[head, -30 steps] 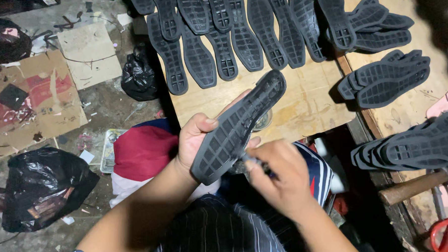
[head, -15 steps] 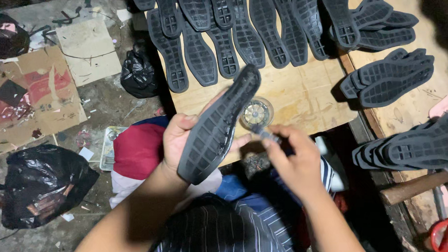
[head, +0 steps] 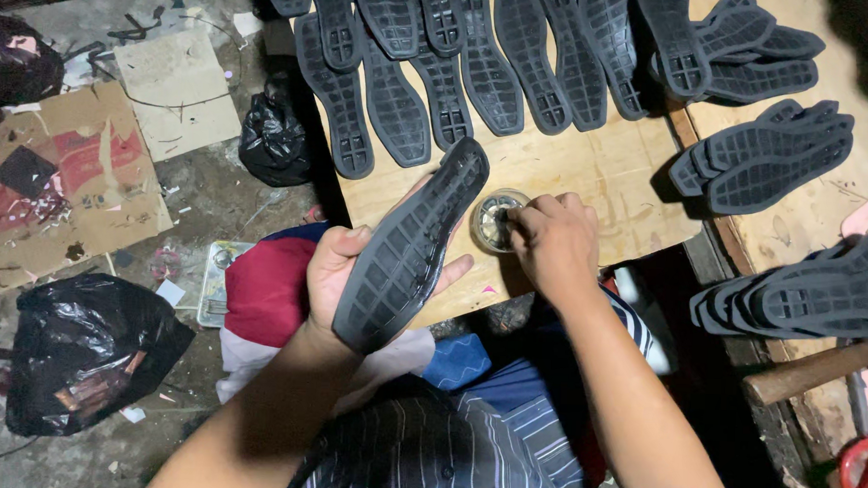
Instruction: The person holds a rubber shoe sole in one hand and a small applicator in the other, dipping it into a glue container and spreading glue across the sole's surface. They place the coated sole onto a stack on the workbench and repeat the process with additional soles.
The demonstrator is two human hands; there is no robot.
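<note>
My left hand (head: 342,270) grips a black rubber shoe sole (head: 410,243), held tilted with its patterned tread facing up, over the front edge of a wooden board (head: 590,172). My right hand (head: 552,243) reaches to a small round tin (head: 492,222) on the board, fingers pinched over it as if holding a small tool that I cannot make out. The tin sits just right of the sole's toe.
Several black soles (head: 460,52) lie in a row across the back of the board, with stacks of soles (head: 764,159) at right. Black plastic bags (head: 84,352) and cardboard (head: 66,178) lie on the floor at left. A wooden handle (head: 805,372) sticks out at lower right.
My right hand has moved from the sole's lower edge forward onto the small tin. The left hand has swung the sole slightly left and more upright.
</note>
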